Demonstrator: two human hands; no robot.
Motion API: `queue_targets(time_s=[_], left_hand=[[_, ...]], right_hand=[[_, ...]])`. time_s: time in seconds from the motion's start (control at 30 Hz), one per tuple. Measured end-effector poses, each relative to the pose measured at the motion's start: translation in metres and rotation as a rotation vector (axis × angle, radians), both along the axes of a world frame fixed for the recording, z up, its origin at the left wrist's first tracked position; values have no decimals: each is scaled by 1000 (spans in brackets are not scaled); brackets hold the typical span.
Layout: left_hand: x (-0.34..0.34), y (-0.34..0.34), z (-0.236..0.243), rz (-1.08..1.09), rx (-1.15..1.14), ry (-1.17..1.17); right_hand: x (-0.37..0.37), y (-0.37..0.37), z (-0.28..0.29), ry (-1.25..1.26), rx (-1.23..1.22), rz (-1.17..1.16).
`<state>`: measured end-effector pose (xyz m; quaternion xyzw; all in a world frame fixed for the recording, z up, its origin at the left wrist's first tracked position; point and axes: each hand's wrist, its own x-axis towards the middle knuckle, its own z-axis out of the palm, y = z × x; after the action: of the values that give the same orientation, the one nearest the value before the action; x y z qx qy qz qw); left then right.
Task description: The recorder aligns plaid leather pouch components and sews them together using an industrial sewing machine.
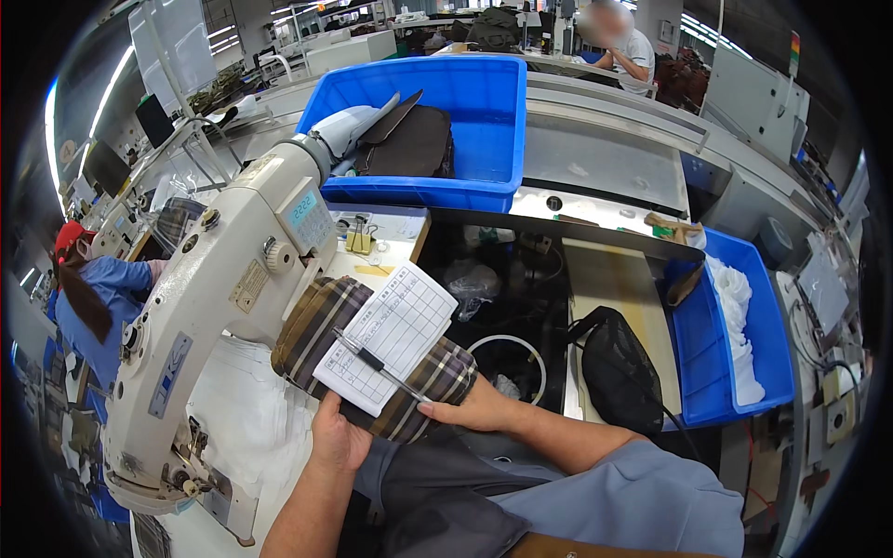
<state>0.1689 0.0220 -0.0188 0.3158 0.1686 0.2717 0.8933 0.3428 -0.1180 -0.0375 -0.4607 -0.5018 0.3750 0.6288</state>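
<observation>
Two hands are holding a roll of brown plaid cloth just in front of the person's body, above the lap. The left hand is cupping the near side of the roll from below, with its thumb pressing the lower edge of a white paper form that is lying on top of the cloth. The right hand is closing around the right end of the roll, its fingers tucking under the cloth. A black and silver pen is lying across the form, slanting from upper left to lower right, its tip pointing toward the right hand. Both forearms are coming in from the lower edge, the right one in a blue-grey sleeve.

The far end of the roll is resting close against the arm of a cream sewing machine, which is standing on the table at the person's left, with white cloth lying under it. To the right of the hands, a black mesh bag is hanging beside a blue bin that is holding white fabric.

Farther back, a larger blue crate is sitting on the table, holding dark brown pieces. At the far left, a person in a red cap and blue top is working at another station, and another person is sitting at the back, well apart.
</observation>
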Motion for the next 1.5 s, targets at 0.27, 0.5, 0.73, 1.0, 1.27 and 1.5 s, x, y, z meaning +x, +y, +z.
queue_targets(time_s=[0.27,0.5,0.73,1.0,1.27,1.5], left_hand=[[3,-6,-1,51,50,48],[1,-13,-15,-28,91,101],[3,-16,-3,-35,51,173],[4,-19,4,-31,121,255],[3,-17,5,26,156,355],[1,-12,-3,46,131,364]], right_hand=[[14,0,-2,-137,2,-393],[9,-1,30,-1241,196,-567],[12,12,6,-1038,283,-449],[48,0,-8,-946,364,-719],[156,-56,-80,-307,-117,-1069],[224,-74,-104,-436,-120,-1356]])
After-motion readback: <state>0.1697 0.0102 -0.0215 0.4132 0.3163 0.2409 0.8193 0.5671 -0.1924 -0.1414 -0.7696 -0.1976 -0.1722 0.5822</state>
